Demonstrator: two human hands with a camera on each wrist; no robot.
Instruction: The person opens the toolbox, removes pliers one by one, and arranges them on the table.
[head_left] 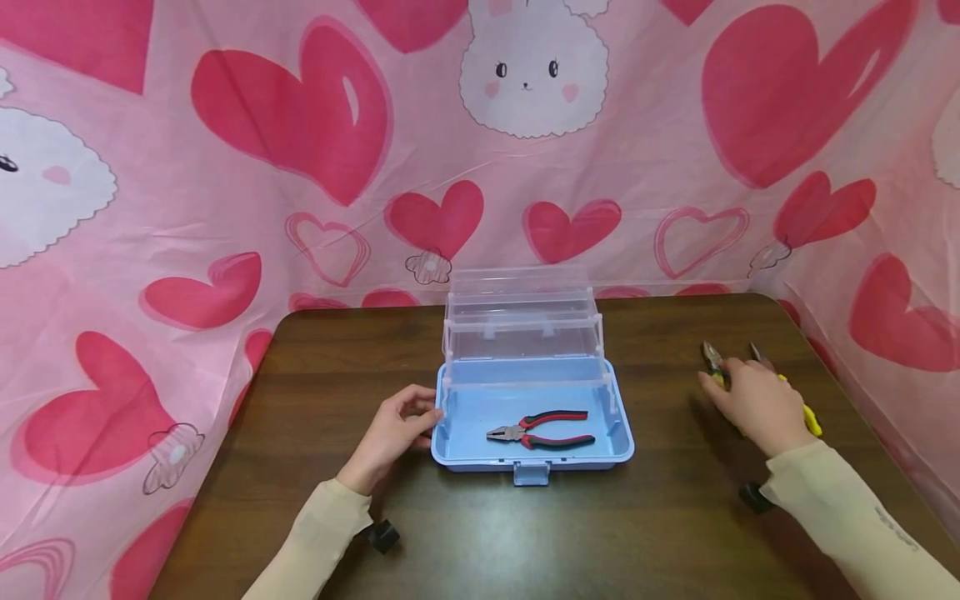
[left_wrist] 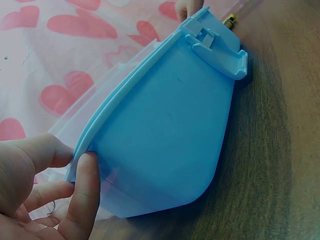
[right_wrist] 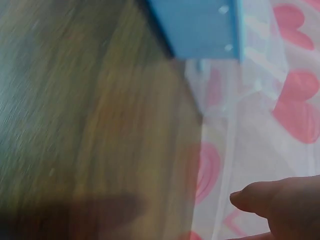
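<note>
A light-blue toolbox [head_left: 465, 427] with raised clear trays [head_left: 525, 337] stands open on the table. My left hand [head_left: 397, 429] holds its left rim; in the left wrist view thumb and fingers pinch the blue edge [left_wrist: 107, 107]. Red-and-black combination pliers [head_left: 525, 434] lie inside on the box floor. To the right, my right hand [head_left: 757, 404] is over two yellow-handled tools, a plier-like one [head_left: 711, 357] and another with a slim tip [head_left: 759, 354]. The hand covers their middles, and whether it touches them cannot be told. Its thumb [right_wrist: 255, 197] is extended.
The dark wooden table [head_left: 480, 533] runs up to a pink heart-patterned cloth [head_left: 645, 158] at the back and sides. A blue latch [head_left: 531, 475] hangs from the box front. Black wrist mounts [head_left: 382, 536] sit under both forearms.
</note>
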